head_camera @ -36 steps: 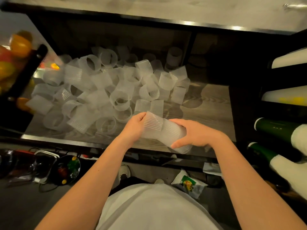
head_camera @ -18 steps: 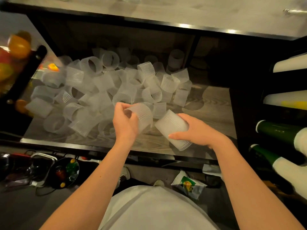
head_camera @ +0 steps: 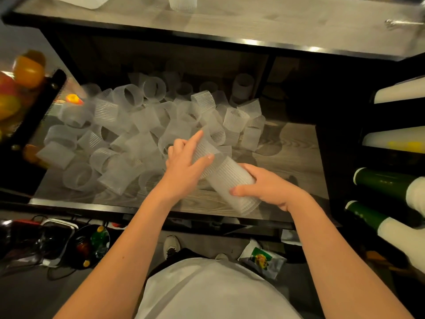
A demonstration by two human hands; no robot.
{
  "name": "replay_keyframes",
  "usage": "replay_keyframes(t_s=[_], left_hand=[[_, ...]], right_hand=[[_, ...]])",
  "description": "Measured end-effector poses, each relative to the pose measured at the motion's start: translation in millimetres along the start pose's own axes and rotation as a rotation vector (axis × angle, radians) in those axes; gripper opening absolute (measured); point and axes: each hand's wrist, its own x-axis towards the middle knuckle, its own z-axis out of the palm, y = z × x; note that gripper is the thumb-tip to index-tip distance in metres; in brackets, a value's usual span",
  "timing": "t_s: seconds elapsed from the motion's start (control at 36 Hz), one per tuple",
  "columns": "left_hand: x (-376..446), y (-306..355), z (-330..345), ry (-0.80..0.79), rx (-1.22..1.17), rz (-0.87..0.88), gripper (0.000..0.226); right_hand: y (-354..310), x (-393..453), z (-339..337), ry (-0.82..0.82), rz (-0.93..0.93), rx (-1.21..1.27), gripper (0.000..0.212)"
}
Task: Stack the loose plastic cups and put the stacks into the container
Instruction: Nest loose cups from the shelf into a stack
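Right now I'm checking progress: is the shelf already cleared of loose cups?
No, a big pile of loose cups still covers the shelf beyond the short stack held in both hands.

We have a single wide-angle view, worn on the person's head, looking forward and steeply down. It sits close above both hands, the left hand (head_camera: pixel 184 166) and right hand (head_camera: pixel 269 187), over the grey wood-grain surface (head_camera: pixel 296 157), with the wearer's forearms and torso filling the lower frame.
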Motion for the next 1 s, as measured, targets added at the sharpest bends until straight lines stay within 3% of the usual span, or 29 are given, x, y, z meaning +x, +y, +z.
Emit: replay_keyframes(t_s=[0.17,0.33,0.42,0.44,0.5,0.56,0.69,0.81,0.89,1.0], left_hand=[[-16.1,2.4,29.1,-0.077,0.230,0.157,0.079],[-32.3,-12.4,45.0,-0.090,0.165,0.243,0.069],[-34.7,-20.7,53.4,-0.227,-0.097,0.134,0.065],[-33.2,-25.1,56.1,-0.202,-0.230,0.065,0.062],[-29.1,-37.9,63.0,-0.004,-0.338,-0.079,0.050],[-27.0,-53.7,68.2,0.163,-0.119,-0.223,0.037],[-24.7,-82.5,75.6,0.020,0.335,-0.275,0.069],[-17.2,-89.0,74.9,0.009,0.599,-0.256,0.041],[-19.1,-94.5,73.9,0.007,0.635,-0.150,0.030],[-29.0,-92.4,60.4,-0.132,0.416,0.055,0.015]], right_hand=[[-4.7,6.8,12.7,0.128,0.039,-0.005,0.071],[-5.3,6.2,8.9,0.057,0.014,-0.171,0.098],[-1.7,9.5,7.5,0.101,0.014,-0.195,0.098],[-0.5,10.5,7.4,0.113,0.024,-0.194,0.089],[5.0,13.9,8.1,0.157,0.051,-0.165,0.076],[12.4,18.1,9.6,0.214,0.093,-0.125,0.080],[25.3,24.5,19.2,0.224,0.137,-0.112,0.086],[26.5,25.0,26.8,0.228,0.148,-0.118,0.083],[24.1,22.7,28.4,0.227,0.140,-0.116,0.082],[23.1,21.5,22.4,0.164,0.144,-0.204,0.083]])
